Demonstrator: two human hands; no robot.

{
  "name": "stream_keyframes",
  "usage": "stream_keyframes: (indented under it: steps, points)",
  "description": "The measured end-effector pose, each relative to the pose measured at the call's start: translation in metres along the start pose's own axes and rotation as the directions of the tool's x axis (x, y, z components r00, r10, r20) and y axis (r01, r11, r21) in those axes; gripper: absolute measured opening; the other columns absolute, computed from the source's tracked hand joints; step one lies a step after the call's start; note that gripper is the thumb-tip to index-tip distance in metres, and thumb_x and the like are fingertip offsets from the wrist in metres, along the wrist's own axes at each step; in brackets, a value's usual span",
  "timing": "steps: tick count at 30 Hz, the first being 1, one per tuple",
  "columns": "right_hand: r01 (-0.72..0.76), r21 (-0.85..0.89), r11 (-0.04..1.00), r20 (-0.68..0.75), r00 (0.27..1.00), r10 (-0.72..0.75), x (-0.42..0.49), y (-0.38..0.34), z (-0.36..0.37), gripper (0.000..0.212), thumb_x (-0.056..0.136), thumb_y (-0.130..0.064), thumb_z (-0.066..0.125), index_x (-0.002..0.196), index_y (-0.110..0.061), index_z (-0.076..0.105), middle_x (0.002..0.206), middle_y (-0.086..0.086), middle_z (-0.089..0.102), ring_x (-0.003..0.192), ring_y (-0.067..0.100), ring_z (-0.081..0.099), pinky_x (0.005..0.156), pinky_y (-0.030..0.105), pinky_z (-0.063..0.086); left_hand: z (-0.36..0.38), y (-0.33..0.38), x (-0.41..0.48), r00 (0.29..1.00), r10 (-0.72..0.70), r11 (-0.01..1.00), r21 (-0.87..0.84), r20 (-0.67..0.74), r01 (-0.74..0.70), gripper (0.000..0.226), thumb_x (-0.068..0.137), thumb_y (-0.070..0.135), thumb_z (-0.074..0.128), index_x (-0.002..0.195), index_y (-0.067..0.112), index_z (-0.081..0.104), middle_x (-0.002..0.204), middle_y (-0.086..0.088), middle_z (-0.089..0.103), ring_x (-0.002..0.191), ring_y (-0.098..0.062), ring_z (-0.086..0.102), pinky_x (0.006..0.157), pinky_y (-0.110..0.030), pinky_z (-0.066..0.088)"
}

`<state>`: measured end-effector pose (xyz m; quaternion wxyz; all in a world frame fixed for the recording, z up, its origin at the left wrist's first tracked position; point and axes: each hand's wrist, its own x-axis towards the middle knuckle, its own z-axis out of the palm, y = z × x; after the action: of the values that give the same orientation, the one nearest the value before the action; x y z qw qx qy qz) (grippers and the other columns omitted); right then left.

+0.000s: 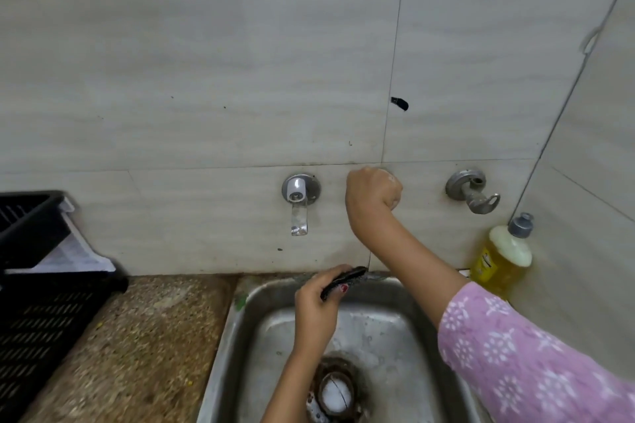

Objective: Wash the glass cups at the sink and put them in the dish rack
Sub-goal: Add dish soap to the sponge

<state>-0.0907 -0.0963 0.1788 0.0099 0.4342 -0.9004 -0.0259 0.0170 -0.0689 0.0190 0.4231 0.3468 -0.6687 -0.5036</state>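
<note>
Two hands are working at different depths. Nearest, below the left hand (316, 306), a round, foamy thing (333, 393) is sitting at the bottom of the sink (223, 336). It may be a glass cup seen from above or only the drain, and I cannot tell which. No other glass is showing.

The left hand is pinching a dark scrubber (343, 280) between thumb and curled fingers, holding it over the far edge of the basin.

Beyond and above that grip, the right hand (372, 191) is reaching to the wall with its fingers curled into a fist. What they are closing on is hidden, though it is probably a tap handle. The spout (299, 203) is sitting just left of that fist and a second valve (470, 189) is further off on its right.

The step looks like setting the water. Turning slowly should be keeping the flow gentle and splash-free. The scrubber hand is best staying low and beside the fall of the water, ready.

The black dish rack (34, 285) is waiting well to the left of both grips.
</note>
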Motion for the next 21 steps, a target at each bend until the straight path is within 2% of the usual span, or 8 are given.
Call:
stream_keyframes:
  steps: [4,7,9,11,13,16,18,21]
  points:
    - [-0.023,0.0,1.0,-0.038,0.999,0.023,0.001,0.002,0.001,0.036,0.08,0.011,0.058,0.112,-0.004,0.061,0.118,0.013,0.059,0.105,0.03,0.059,0.057,0.029,0.041,-0.01,0.006,-0.013,0.999,-0.018,0.999,-0.035,-0.035,0.017,0.045,0.083,-0.012,0.058,0.097,0.029,0.067,0.094,0.021,0.07,0.098,0.003,0.063,0.085,-0.01,0.047]
    - [-0.014,-0.021,1.0,-0.072,0.997,0.013,0.0,0.004,0.002,0.032,0.08,0.01,0.057,0.108,-0.006,0.063,0.114,0.01,0.062,0.102,0.028,0.061,0.06,0.029,0.041,-0.016,0.006,-0.018,0.992,-0.099,0.992,-0.088,-0.078,0.092,0.043,0.083,-0.014,0.056,0.098,0.025,0.067,0.098,0.012,0.069,0.094,-0.003,0.065,0.079,-0.011,0.05]
    - [-0.005,0.015,1.0,-0.101,0.995,0.006,-0.003,0.005,0.003,0.031,0.082,0.009,0.055,0.109,-0.005,0.062,0.115,0.01,0.061,0.103,0.028,0.06,0.061,0.029,0.042,-0.021,0.009,-0.021,0.982,-0.159,0.981,-0.127,-0.105,0.145,0.043,0.083,-0.016,0.054,0.098,0.023,0.065,0.092,0.014,0.067,0.083,0.004,0.065,0.069,-0.009,0.05]
    - [0.016,0.123,0.992,-0.154,0.988,0.003,-0.004,0.011,0.006,0.026,0.086,0.005,0.051,0.106,-0.006,0.063,0.111,0.01,0.062,0.101,0.027,0.06,0.064,0.03,0.044,-0.023,0.007,-0.022,0.973,-0.204,0.971,-0.151,-0.112,0.186,0.038,0.084,-0.014,0.055,0.102,0.018,0.065,0.092,0.01,0.067,0.081,0.003,0.065,0.072,-0.012,0.051]
    - [0.088,0.387,0.918,-0.266,0.964,0.02,-0.011,0.031,0.014,0.021,0.091,-0.009,0.046,0.083,-0.008,0.065,0.09,0.01,0.065,0.089,0.026,0.062,0.064,0.028,0.045,-0.025,0.002,-0.021,0.931,-0.338,0.921,-0.248,-0.134,0.299,0.029,0.086,-0.011,0.055,0.104,0.011,0.065,0.093,-0.002,0.068,0.086,-0.013,0.065,0.082,-0.03,0.054]
    - [0.165,0.822,0.545,-0.298,0.94,0.164,-0.037,0.075,0.049,0.052,0.097,-0.034,0.04,0.06,-0.001,0.059,0.051,0.003,0.057,0.056,0.019,0.058,0.061,0.03,0.043,-0.026,-0.005,-0.019,0.747,-0.665,0.621,-0.567,-0.016,0.541,0.019,0.089,-0.01,0.05,0.095,0.004,0.06,0.083,-0.012,0.063,0.078,-0.026,0.059,0.06,-0.039,0.057]
    - [0.163,0.855,0.493,-0.326,0.908,0.264,-0.057,0.108,0.091,0.049,0.097,-0.035,0.044,0.068,0.0,0.061,0.056,0.01,0.059,0.059,0.025,0.057,0.061,0.034,0.043,-0.027,-0.013,-0.018,0.61,-0.783,0.413,-0.634,0.119,0.654,0.015,0.088,-0.009,0.051,0.095,0.002,0.057,0.084,-0.017,0.061,0.076,-0.029,0.057,0.042,-0.038,0.054]
    - [-0.03,0.883,0.469,-0.189,0.891,0.413,-0.072,0.155,0.153,0.05,0.078,-0.045,0.046,0.095,-0.003,0.068,0.08,0.019,0.067,0.081,0.036,0.062,0.072,0.033,0.042,-0.023,-0.027,-0.02,0.492,-0.835,0.257,-0.617,0.245,0.744,0.013,0.087,-0.005,0.055,0.099,-0.003,0.054,0.084,-0.023,0.062,0.077,-0.034,0.057,0.034,-0.043,0.05]
